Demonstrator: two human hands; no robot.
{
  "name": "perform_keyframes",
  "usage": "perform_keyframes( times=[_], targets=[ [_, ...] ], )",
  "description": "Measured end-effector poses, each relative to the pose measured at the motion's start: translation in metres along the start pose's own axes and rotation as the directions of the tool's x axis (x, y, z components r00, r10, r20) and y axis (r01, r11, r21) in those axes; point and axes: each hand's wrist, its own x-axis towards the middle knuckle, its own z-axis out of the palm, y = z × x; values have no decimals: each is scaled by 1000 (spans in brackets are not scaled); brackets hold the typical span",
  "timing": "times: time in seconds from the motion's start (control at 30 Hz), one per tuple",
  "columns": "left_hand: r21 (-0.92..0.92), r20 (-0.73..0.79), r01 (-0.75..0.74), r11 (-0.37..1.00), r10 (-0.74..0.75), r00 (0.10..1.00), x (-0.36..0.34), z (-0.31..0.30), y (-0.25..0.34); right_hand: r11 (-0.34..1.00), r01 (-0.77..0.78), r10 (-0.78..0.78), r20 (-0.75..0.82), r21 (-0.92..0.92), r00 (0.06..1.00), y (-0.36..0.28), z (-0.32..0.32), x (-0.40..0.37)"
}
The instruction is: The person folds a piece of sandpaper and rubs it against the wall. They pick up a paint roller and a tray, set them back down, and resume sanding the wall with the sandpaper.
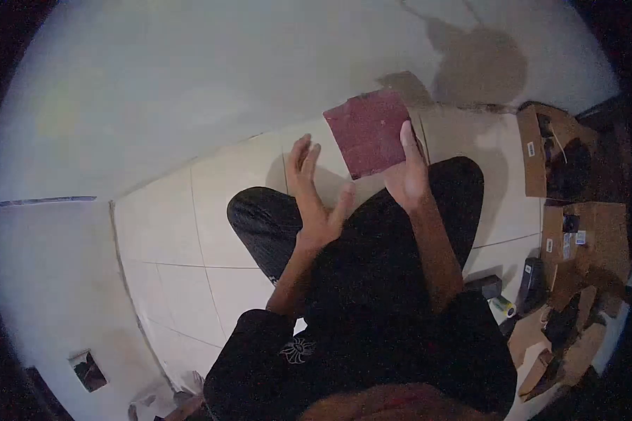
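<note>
My right hand [406, 175] grips a flat, roughly square maroon sheet [371, 133] by its right edge, thumb lying along the near face. The sheet is held up in front of my knees, its upper edge slightly uneven. Fingers behind it are hidden. To the left, apart from the sheet, my left hand [316, 198] is raised with fingers stretched and thumb spread, holding nothing. Both forearms reach out over my crossed legs [358, 259] in dark trousers.
I sit on a pale tiled floor [168, 231] facing a light wall [225, 77]. Cardboard boxes [537, 165] stand at the right, with a dark case [531, 285] and a small cylindrical item [503, 306] near them. A square recess [88, 370] shows at lower left.
</note>
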Motion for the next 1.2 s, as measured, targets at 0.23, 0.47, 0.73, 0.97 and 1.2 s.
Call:
perform_keyframes(
  times=[0.23, 0.47, 0.73, 0.97, 1.2],
  targets=[
    [666, 226, -326, 671, 235, 945, 0, 10, 28, 977, -150, 138, 87, 154, 987, 1, -7, -11],
    [657, 344, -442, 611, 279, 897, 7, 3, 20, 985, -172, 161, 216, 32, 963, 3, -13, -13],
    [575, 282, -432, 695, 328, 902, 7, 3, 25, 906, 98, -84, 51, -411, 995, -12, 5, -32],
    [534, 273, -449, 716, 357, 893, 6, 5, 32, 742, 240, -230, 99, -625, 968, -23, 11, -43],
    [495, 242, -444, 747, 372, 896, 6, 5, 30, 746, 138, -106, 88, -652, 990, -32, 13, -43]
  ],
)
